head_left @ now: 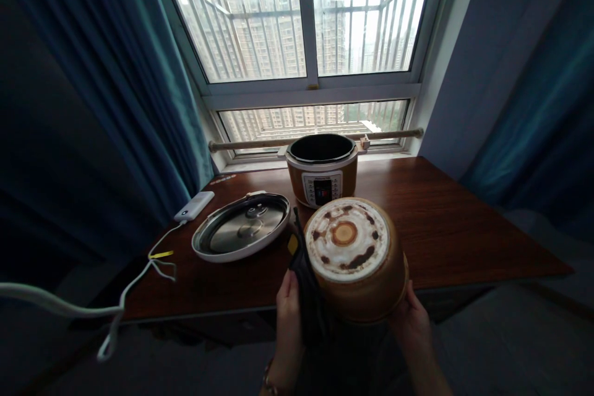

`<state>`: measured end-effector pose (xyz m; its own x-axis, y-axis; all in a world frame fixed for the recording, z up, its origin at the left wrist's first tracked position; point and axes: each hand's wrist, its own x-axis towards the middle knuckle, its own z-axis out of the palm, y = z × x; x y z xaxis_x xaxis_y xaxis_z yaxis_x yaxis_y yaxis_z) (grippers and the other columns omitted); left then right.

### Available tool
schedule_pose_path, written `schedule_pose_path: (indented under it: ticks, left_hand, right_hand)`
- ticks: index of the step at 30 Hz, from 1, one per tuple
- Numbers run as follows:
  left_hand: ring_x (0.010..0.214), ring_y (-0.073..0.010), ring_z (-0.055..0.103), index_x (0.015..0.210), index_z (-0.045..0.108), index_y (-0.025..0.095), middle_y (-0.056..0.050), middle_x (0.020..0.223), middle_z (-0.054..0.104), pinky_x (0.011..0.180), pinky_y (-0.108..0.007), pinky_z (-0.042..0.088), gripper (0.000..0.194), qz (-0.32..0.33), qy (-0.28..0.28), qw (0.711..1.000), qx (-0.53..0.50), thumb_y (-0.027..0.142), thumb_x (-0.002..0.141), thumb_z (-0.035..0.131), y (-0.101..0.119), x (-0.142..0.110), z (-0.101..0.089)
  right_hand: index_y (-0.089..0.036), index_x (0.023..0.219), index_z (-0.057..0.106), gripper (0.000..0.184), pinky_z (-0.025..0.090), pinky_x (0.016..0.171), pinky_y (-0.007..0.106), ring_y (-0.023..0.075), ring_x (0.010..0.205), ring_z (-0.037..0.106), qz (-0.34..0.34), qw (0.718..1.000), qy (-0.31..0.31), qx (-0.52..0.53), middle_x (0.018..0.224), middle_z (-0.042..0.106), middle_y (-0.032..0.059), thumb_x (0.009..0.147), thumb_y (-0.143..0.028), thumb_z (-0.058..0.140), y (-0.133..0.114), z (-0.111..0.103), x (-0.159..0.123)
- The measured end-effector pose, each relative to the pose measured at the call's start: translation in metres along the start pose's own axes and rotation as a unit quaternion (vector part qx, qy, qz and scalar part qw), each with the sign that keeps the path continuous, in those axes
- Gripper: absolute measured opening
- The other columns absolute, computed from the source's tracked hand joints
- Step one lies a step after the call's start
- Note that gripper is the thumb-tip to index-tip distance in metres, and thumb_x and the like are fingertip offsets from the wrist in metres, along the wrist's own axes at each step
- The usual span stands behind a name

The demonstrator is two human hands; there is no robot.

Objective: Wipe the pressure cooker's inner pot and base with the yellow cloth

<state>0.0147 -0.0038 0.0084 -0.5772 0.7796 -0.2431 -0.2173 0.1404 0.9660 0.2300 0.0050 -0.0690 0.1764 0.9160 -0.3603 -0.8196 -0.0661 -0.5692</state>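
Note:
A golden-brown inner pot is tipped over in front of me, its pale base with dark stains facing the camera. Its rim lies on the side away from view. My right hand grips the pot's lower right edge, fingers partly hidden behind it. A dark cloth with a yellow patch is in my left hand, closed around it against the pot's left side. Behind the pot stands the electric cooker body, upright, with a dark cavity and a front control panel.
The cooker's lid lies on the wooden table, inner side up. To its left sit a white power strip and a white cord running off the edge. A barred window and blue curtains stand behind.

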Motion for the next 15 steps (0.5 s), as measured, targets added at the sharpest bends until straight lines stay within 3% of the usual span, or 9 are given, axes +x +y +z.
schedule_pose_path:
  ticks: [5,15]
  left_hand:
    - [0.125,-0.0254,0.041,0.116,0.058,0.019,-0.008,0.126,0.055,0.108,-0.038,0.027,0.049,0.081,-0.105,0.991,-0.015,0.051,0.079,0.05,0.004,0.005,0.004]
    - [0.132,-0.0215,0.03,0.129,0.046,0.018,-0.009,0.138,0.041,0.112,-0.036,0.016,0.056,0.157,-0.164,0.974,0.023,0.05,0.084,0.044,0.001,0.002,0.008]
  right_hand:
    - [-0.035,0.085,0.071,0.021,0.037,0.1,0.045,0.0207,0.099,0.062,0.052,0.998,0.003,0.024,0.092,0.071,-0.0024,0.075,-0.046,0.056,0.011,0.0,-0.001]
    - [-0.033,0.091,0.07,0.025,0.037,0.1,0.046,0.022,0.113,0.053,0.04,0.999,0.023,0.017,0.104,0.067,-0.0008,0.073,-0.046,0.06,0.034,-0.027,0.002]
